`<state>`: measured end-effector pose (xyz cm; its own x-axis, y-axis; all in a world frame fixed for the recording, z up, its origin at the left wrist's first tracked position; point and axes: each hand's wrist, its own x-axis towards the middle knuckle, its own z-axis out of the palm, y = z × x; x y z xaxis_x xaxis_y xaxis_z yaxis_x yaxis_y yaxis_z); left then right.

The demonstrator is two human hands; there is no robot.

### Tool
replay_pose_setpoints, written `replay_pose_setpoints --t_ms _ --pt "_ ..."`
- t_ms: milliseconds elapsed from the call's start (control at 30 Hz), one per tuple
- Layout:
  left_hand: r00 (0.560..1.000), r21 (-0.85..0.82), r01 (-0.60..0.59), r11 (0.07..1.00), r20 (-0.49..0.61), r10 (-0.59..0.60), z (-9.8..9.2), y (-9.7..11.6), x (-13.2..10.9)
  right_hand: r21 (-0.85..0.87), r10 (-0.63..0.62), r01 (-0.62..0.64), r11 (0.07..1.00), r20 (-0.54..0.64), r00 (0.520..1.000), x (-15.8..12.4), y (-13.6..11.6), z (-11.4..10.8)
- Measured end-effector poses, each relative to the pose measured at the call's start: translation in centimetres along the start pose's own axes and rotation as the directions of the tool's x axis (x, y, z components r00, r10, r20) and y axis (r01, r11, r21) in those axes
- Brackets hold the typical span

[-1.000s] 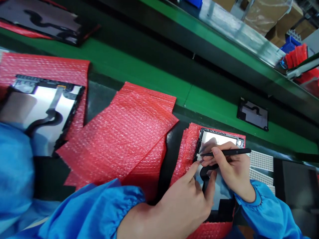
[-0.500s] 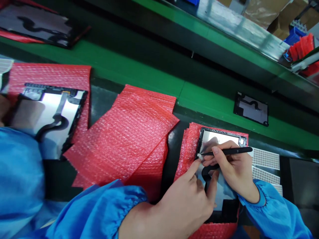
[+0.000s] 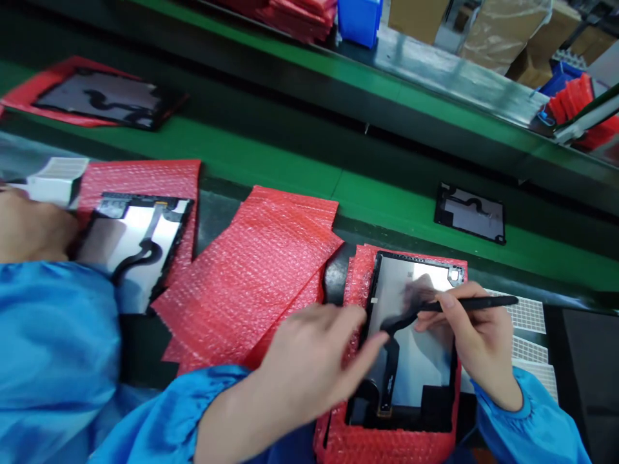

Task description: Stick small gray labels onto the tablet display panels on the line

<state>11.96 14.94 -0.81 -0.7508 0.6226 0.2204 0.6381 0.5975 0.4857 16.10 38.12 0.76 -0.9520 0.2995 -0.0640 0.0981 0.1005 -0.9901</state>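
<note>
- The table (image 3: 271, 171) is a long green line, with a grey ledge behind it carrying a blue bin (image 3: 358, 19); can't see what's in it.
- Fanned pile of red bubble-wrap sheets (image 3: 261, 270) sits mid-table, nothing lying on top of it.
- A co-worker's blue sleeve (image 3: 48, 348) fills the left side, next to another panel (image 3: 138, 241) on red wrap.
- The display panel (image 3: 416, 348) lies face down on its own bubble-wrap stack (image 3: 358, 283), a black flex cable (image 3: 393, 361) running down its back.
- Left hand (image 3: 309, 361) is open, fingers spread and blurry, just over the panel's left edge.
- Right hand (image 3: 476, 338) is closed around a black stylus (image 3: 471, 304), tip on the panel's back.
- White grid sheets (image 3: 529, 316) sit just right of the panel.
</note>
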Motion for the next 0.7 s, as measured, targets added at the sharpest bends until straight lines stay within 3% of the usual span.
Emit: replay_pose_setpoints --t_ms 67,133,233,400,533,633,700 --pt "0.975 -0.036 0.217 0.975 0.057 -0.215 0.1 -1.1 -0.3 -0.024 -0.053 0.052 0.998 -0.04 0.998 -0.8 1.1 -1.1" --pt "0.947 -0.141 0.308 0.941 0.138 -0.29 0.4 -1.7 -0.4 -0.036 -0.122 0.119 0.992 -0.085 0.989 -1.5 2.7 -1.8" --pt "0.951 -0.291 0.307 0.906 0.137 -0.279 0.5 -1.2 0.0 0.001 -0.242 0.244 0.97 -0.129 0.962 -2.2 5.2 -1.9" --pt "0.964 -0.485 0.26 0.835 0.075 -0.256 0.6 1.8 0.3 0.139 -0.346 0.377 0.916 -0.205 0.916 -2.3 7.5 -0.8" --pt "0.953 -0.623 0.186 0.76 -0.075 -0.295 1.3 2.9 1.9 0.275 -0.336 0.411 0.869 -0.283 0.898 -1.4 5.5 -1.5" --pt "0.93 -0.678 0.22 0.701 -0.072 -0.361 0.6 1.5 6.0 0.32 -0.271 0.344 0.883 -0.252 0.929 -2.3 2.1 -5.1" --pt "0.899 -0.693 0.284 0.663 -0.049 -0.436 -0.2 -0.6 10.1 0.196 -0.196 0.225 0.955 -0.156 0.968 -4.2 0.3 -8.4"
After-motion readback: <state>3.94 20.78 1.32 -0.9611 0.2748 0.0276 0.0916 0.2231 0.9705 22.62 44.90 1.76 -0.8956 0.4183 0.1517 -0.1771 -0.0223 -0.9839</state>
